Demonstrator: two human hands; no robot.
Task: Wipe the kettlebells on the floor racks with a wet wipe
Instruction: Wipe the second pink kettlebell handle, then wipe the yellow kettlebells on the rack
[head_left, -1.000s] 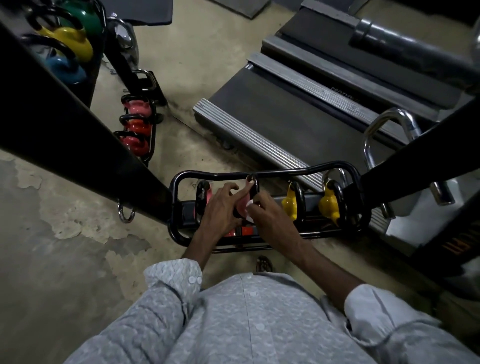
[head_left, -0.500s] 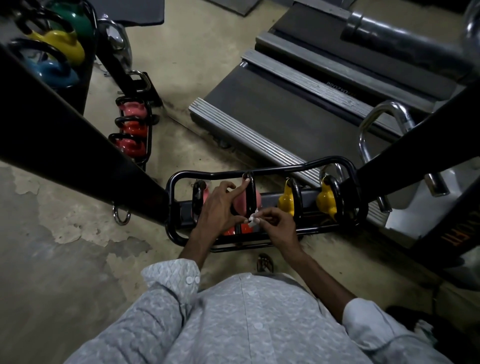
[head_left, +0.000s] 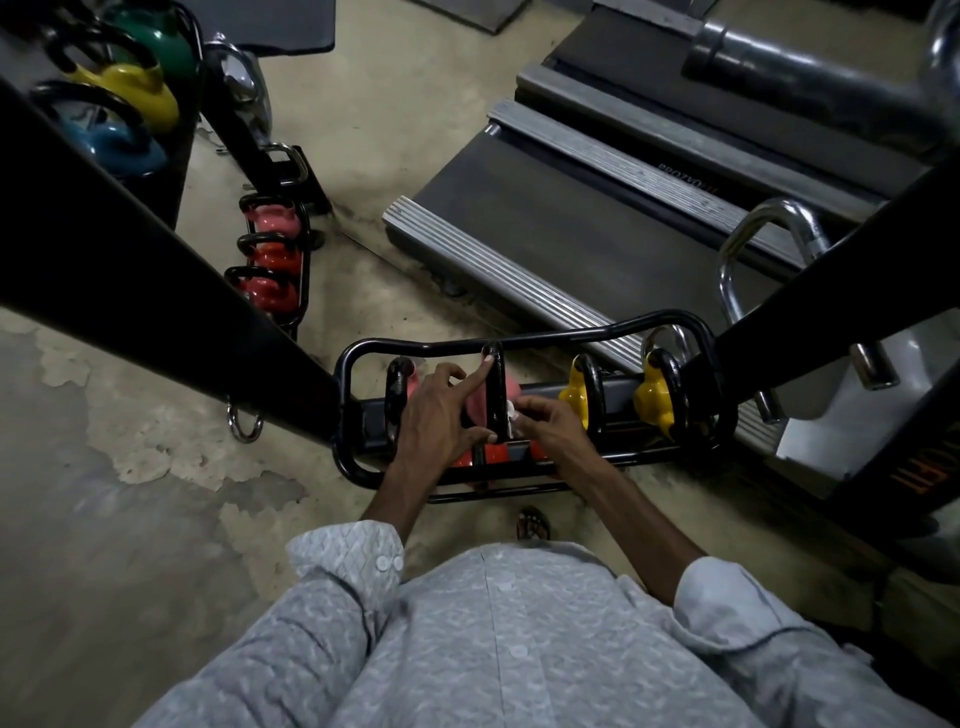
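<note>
Right now your left hand (head_left: 439, 421) is steadying the pink kettlebell (head_left: 480, 402) in the floor rack (head_left: 363, 353), index finger stretched up its black handle (head_left: 496, 395), the rest curled around the lower loop. Your right hand (head_left: 550, 421), just right of that handle, pinches a small white wet wipe (head_left: 511, 415) against it, fingers closed on the wipe. Two yellow kettlebells (head_left: 574, 397) sit further right of the handle, unwiped, I'd guess. Risks: the wipe looks tiny and bunched, so it could slip from the pinch or miss the handle's far side; pushing hard might rock the bell off its seat.
</note>
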